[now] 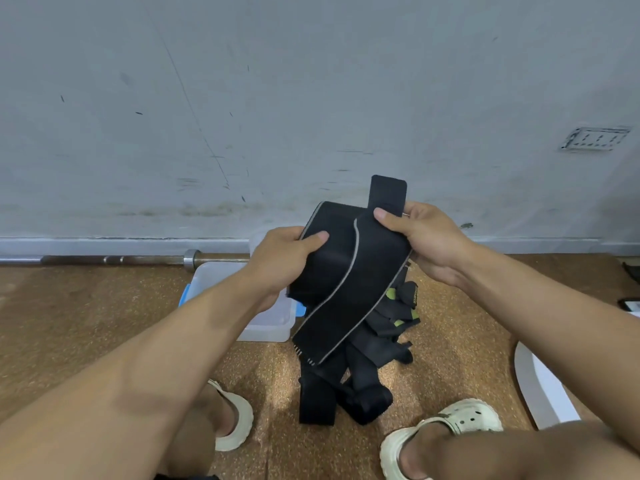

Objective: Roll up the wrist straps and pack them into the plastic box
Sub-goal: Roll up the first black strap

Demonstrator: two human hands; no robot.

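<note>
Above floor, left hand & right hand grip wrist strap, prob. half-rolled

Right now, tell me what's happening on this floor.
A person crouches over a pile of black straps. Both hands hold one wide black strap in the air: the left hand grips one part, the right hand pinches it near the tab end. The plastic box sits on the floor beneath.

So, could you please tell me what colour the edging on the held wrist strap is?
Light grey edging on the black wrist strap, clearest in the head view.
</note>
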